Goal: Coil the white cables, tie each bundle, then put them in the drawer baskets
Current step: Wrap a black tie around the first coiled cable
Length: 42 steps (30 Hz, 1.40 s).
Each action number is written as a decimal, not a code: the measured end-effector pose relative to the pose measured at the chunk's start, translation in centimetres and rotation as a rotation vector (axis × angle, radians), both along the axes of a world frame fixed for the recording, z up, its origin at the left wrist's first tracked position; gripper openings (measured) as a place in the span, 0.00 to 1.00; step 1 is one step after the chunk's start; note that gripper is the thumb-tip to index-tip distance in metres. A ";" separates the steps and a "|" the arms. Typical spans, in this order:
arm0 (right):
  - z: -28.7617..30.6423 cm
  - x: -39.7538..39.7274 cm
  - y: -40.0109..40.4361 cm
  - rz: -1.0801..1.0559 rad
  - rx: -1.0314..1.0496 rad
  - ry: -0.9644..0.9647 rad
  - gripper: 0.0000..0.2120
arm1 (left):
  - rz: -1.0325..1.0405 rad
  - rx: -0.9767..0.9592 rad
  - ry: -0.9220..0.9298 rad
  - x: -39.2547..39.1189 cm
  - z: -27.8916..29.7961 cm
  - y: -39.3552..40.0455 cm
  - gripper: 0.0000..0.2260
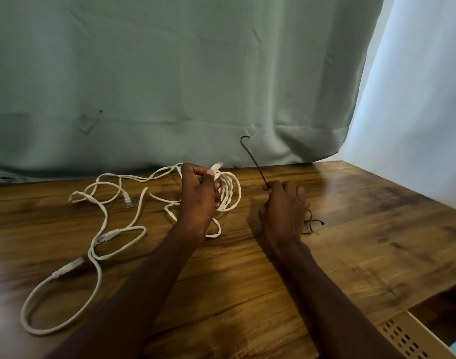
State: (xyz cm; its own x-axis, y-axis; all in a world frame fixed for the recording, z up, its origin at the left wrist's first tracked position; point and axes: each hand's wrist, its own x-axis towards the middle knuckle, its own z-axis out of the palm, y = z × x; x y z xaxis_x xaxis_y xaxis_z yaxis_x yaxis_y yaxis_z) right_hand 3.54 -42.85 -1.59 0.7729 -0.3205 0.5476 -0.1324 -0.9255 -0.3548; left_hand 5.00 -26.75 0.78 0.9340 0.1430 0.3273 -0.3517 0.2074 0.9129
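Note:
My left hand [199,196] grips a coiled bundle of white cable [228,191] near the back of the wooden table [247,281], with one clear plug [216,165] sticking up above my thumb. The rest of the white cables [97,244] lies loose in loops on the table to the left, with several plugs showing. My right hand [284,211] is closed on a thin black tie [255,164] whose free end rises toward the curtain; more black ties [312,224] poke out beside that hand.
A grey-green curtain [170,86] hangs right behind the table. A white wall [416,99] stands at the right. A cream perforated basket rim [408,338] shows below the table's front right edge.

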 end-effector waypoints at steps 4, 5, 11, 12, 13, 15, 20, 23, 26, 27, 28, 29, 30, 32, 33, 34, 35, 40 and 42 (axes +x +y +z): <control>-0.9 0.1 0.0 0.060 0.030 -0.222 0.10 | 0.013 -0.071 -0.044 -0.7 1.6 1.7 0.01; -1.1 0.1 0.1 0.109 0.049 -0.250 0.09 | 0.035 -0.065 -0.054 -1.0 1.9 2.7 0.01; -0.9 0.1 2.6 0.437 0.227 -0.374 0.09 | 0.180 0.003 -0.143 -1.8 3.7 11.9 0.02; -0.8 -0.1 3.5 0.480 0.296 -0.370 0.10 | 0.204 0.004 -0.142 -1.7 3.5 13.4 0.03; -0.6 -0.2 4.7 0.519 0.365 -0.367 0.10 | 0.226 -0.014 -0.136 -1.5 3.0 15.0 0.03; 0.2 -0.1 7.7 0.582 0.504 -0.356 0.08 | 0.256 -0.058 -0.120 -0.9 1.6 17.6 0.04; 2.7 2.7 16.9 0.719 0.663 -0.306 0.06 | 0.333 -0.079 -0.104 0.9 0.2 21.3 0.03; 2.2 3.5 20.9 0.737 0.566 -0.359 0.04 | 0.376 -0.134 -0.127 1.4 0.4 23.4 0.03; 1.0 3.3 21.7 0.762 0.342 -0.388 0.06 | 0.458 -0.140 -0.135 1.6 0.9 25.1 0.03; 0.8 2.9 21.6 0.787 0.294 -0.382 0.07 | 0.471 -0.140 -0.134 1.7 1.0 25.4 0.03; 0.6 2.5 21.5 0.810 0.269 -0.370 0.07 | 0.477 -0.143 -0.136 1.7 1.0 25.6 0.02; 0.6 2.2 21.5 0.826 0.260 -0.363 0.07 | 0.477 -0.140 -0.140 1.7 1.0 25.6 0.02; 0.6 2.2 21.4 0.835 0.260 -0.362 0.06 | 0.471 -0.129 -0.145 1.8 1.0 25.6 0.02; 0.5 2.4 21.5 0.853 0.259 -0.372 0.06 | 0.455 -0.097 -0.161 1.6 1.0 25.2 0.02; 0.5 2.4 21.5 0.858 0.263 -0.371 0.07 | 0.445 -0.076 -0.168 1.4 1.0 24.8 0.02; 0.4 2.5 21.5 0.855 0.271 -0.362 0.06 | 0.432 -0.056 -0.177 1.3 1.1 24.4 0.02; 0.3 2.6 21.4 0.845 0.278 -0.346 0.06 | 0.417 -0.036 -0.186 1.1 1.1 23.9 0.01; 0.0 2.9 22.1 0.856 0.406 -0.286 0.04 | 0.311 0.146 -0.289 0.1 0.5 20.8 0.01; 0.4 2.7 22.5 0.899 0.630 -0.208 0.06 | 0.259 0.238 -0.314 -0.1 0.0 19.4 0.01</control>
State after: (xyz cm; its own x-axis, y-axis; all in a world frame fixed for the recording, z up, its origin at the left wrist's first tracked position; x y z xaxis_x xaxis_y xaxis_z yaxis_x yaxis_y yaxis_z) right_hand 6.27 -20.31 -1.14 0.7753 0.0433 0.6301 0.6114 -0.3018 -0.7315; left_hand 4.86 -7.34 0.75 0.7281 0.2448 0.6403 -0.6310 -0.1255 0.7656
